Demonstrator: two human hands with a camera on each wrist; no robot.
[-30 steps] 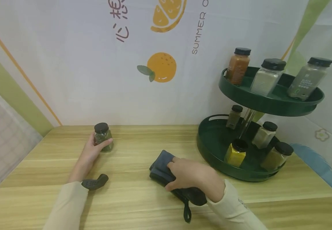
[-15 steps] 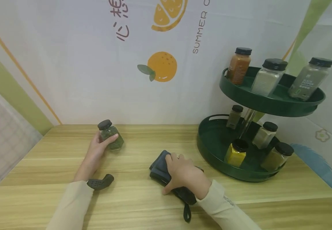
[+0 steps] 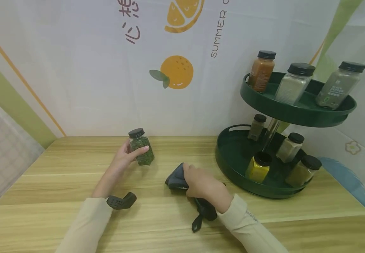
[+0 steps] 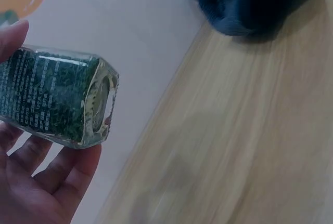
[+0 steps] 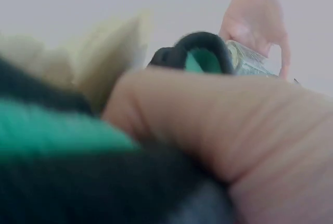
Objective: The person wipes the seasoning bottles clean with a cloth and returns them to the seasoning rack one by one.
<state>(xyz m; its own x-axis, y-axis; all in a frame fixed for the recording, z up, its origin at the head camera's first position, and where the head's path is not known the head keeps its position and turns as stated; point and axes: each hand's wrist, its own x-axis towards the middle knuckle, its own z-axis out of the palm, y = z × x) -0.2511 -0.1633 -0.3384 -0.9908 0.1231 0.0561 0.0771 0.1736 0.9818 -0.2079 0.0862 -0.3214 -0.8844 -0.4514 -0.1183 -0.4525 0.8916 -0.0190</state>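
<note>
My left hand (image 3: 127, 158) grips a glass spice jar (image 3: 142, 151) of green dried flakes with a black lid, thumb on one side and fingers on the other. In the left wrist view the jar (image 4: 49, 96) lies sideways across the picture, its glass base facing right. My right hand (image 3: 203, 182) holds a folded dark blue-grey cloth (image 3: 177, 177) with a black hanging loop, bunched under its fingers over the wooden table. The right wrist view shows the cloth's black edge (image 5: 203, 42) and green inner side close up, blurred, with the jar beyond.
On the right stands a two-tier dark green rack (image 3: 228, 165). Its upper tray (image 3: 296, 114) bears three black-lidded jars; several smaller ones, including a yellow jar (image 3: 258, 168), stand on the lower tray. A printed white curtain (image 3: 106, 88) hangs behind the wooden table (image 3: 59, 186).
My left hand has lifted the jar off the table and carried it right. My right hand, first resting on the flat cloth, has closed on it and bunched it up; the loop has swung left.
</note>
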